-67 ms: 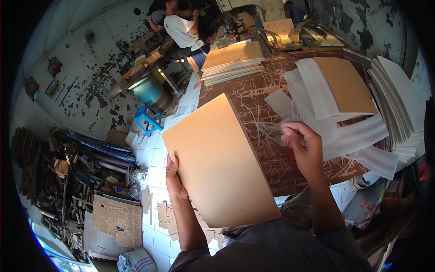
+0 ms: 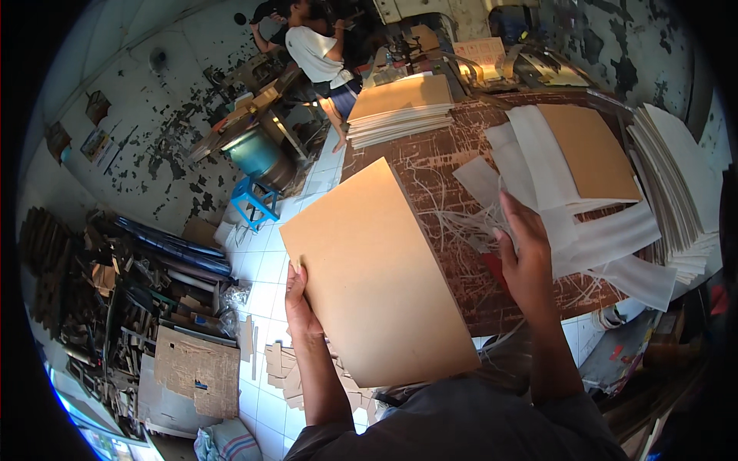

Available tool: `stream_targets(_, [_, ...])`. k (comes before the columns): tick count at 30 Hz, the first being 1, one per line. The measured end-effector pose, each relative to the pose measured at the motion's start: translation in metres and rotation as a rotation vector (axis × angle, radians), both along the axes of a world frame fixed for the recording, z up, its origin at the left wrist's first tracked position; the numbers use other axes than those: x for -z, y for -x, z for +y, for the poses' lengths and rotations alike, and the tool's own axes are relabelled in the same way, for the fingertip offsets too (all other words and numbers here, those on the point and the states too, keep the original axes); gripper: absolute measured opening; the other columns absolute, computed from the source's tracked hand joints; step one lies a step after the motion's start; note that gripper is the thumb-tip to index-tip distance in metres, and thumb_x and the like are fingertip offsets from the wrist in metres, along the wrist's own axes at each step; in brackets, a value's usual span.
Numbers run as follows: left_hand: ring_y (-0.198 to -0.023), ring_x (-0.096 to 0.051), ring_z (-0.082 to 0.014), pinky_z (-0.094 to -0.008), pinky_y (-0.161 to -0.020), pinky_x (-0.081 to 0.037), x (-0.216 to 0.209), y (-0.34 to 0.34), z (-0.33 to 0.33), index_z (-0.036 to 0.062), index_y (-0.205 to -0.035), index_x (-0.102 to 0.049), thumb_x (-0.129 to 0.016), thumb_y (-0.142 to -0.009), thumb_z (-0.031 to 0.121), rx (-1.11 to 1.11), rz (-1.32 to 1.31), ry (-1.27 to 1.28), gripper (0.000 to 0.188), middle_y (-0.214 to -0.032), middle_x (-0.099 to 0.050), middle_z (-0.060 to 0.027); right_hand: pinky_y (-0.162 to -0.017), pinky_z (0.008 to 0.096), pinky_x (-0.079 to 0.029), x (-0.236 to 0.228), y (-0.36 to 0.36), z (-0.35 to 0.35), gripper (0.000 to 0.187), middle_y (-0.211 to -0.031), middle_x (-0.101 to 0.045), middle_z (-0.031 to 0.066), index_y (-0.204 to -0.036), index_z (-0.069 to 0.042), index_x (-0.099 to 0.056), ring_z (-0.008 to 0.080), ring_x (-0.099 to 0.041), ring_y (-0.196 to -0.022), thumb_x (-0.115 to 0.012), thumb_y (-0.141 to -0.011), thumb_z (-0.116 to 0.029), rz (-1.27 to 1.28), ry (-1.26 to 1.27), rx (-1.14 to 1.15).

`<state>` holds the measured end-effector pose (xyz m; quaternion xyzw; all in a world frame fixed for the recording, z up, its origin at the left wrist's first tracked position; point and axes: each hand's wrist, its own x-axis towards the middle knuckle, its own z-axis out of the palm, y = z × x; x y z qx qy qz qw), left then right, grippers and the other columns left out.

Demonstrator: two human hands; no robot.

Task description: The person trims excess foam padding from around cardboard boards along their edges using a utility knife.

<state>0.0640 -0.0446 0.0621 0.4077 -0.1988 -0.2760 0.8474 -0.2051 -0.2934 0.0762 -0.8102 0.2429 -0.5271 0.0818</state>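
My left hand (image 2: 301, 306) grips the left edge of a large tan cardboard sheet (image 2: 377, 269), held over the near edge of the brown worktable (image 2: 430, 165). My right hand (image 2: 524, 253) hovers over the table with fingers apart, its fingertips at thin pale paper strips (image 2: 469, 223) beside a pile of white sheets (image 2: 584, 230). It holds nothing that I can see. A brown sheet (image 2: 586, 150) lies on top of the white ones.
A stack of tan boards (image 2: 400, 107) sits at the table's far left, and a tall stack of white boards (image 2: 676, 184) stands at the right. Another person (image 2: 319, 50) works at a machine beyond. A blue stool (image 2: 252, 201), cardboard scraps (image 2: 196, 369) and stacked clutter cover the tiled floor.
My right hand has shifted slightly over the strips; the cardboard sheet stays in my left hand.
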Motion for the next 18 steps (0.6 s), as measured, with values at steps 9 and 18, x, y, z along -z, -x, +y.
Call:
stream_targets(9, [-0.113, -0.067, -0.0249, -0.0404, -0.092, -0.059, -0.005, 0.02, -0.02, 0.0045, -0.141, -0.05, -0.066, -0.098, 0.025, -0.007, -0.09, -0.063, 0.05, -0.129, -0.064, -0.0134, -0.1, 0.0297, -0.046, -0.011, 0.007, 0.059, 0.05, -0.131, -0.063, 0.0111, -0.146, 0.002, -0.049, 0.0151, -0.06, -0.116, -0.059, -0.106, -0.025, -0.077, -1.162, -0.957])
stream_targets(18, [-0.108, -0.069, -0.0211, -0.0355, -0.092, -0.056, -0.026, 0.05, -0.022, -0.001, -0.139, -0.053, -0.062, -0.102, 0.022, 0.06, -0.111, -0.01, 0.045, -0.126, -0.067, -0.0132, -0.083, 0.0262, -0.048, 0.001, 0.008, 0.059, 0.031, -0.103, -0.066, 0.0014, -0.127, -0.001, -0.061, 0.0062, -0.058, -0.092, -0.062, -0.104, -0.021, -0.267, -1.19, -0.758])
